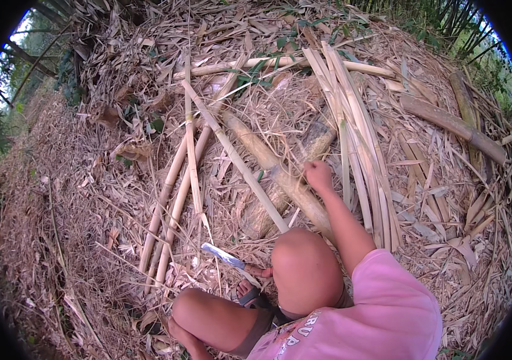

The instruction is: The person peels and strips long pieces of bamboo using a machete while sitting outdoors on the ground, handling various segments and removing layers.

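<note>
My right arm reaches forward over the bamboo, and my right hand is closed in a fist above a thick bamboo pole. Thin dry fibres show around the fingers; what they hold, if anything, I cannot make out. Part of what looks like my left hand shows at the lower left beside my bent knee, its fingers hidden. Between my knees, close to my sandalled foot, is a knife with a pale blade pointing left. A long split bamboo strip slants down to my right knee.
A bundle of split bamboo strips lies right of my hand. A darker log crosses under the thick pole. Two slim poles lie at left, a long one at the back, and a brown pole at far right. Dry leaves cover the ground.
</note>
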Action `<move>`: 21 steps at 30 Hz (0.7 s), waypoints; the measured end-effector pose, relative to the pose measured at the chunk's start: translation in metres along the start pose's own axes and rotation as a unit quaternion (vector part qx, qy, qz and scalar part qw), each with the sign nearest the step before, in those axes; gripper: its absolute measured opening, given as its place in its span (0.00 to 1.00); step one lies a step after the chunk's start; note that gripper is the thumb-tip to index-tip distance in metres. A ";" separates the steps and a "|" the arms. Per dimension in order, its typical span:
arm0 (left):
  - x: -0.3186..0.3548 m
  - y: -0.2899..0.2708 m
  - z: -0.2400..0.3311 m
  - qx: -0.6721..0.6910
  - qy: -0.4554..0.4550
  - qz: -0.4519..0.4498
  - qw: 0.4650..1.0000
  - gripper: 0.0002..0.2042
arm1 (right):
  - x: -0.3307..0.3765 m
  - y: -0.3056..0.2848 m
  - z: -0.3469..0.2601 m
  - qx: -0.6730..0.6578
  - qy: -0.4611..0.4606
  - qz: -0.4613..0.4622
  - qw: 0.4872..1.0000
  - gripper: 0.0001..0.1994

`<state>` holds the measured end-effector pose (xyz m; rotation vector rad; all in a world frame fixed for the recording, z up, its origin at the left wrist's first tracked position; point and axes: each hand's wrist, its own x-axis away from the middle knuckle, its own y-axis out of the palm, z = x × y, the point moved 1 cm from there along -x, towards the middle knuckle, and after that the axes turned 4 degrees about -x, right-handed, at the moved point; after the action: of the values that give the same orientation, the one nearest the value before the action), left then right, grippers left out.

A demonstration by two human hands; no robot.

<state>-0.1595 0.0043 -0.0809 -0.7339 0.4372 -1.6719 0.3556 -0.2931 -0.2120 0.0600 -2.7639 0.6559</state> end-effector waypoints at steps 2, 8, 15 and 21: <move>-0.004 -0.003 -0.008 -0.002 0.029 -0.015 0.999 0.17 | 0.003 -0.004 -0.008 -0.187 0.102 -0.061 0.975 0.14; 0.008 -0.001 0.010 -0.019 0.026 0.033 0.999 0.17 | 0.042 -0.034 -0.054 -0.180 -0.062 -0.221 0.956 0.12; 0.007 0.003 0.018 -0.002 0.041 0.026 0.999 0.17 | -0.038 -0.009 -0.106 0.286 -0.260 -0.085 0.918 0.15; 0.011 -0.008 0.002 0.009 0.049 0.151 0.987 0.15 | -0.087 0.056 -0.096 0.322 -0.142 -0.108 0.930 0.45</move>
<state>-0.1650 -0.0040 -0.0718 -0.5437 0.5726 -1.4268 0.4598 -0.2024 -0.1803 0.6313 -2.6053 1.5597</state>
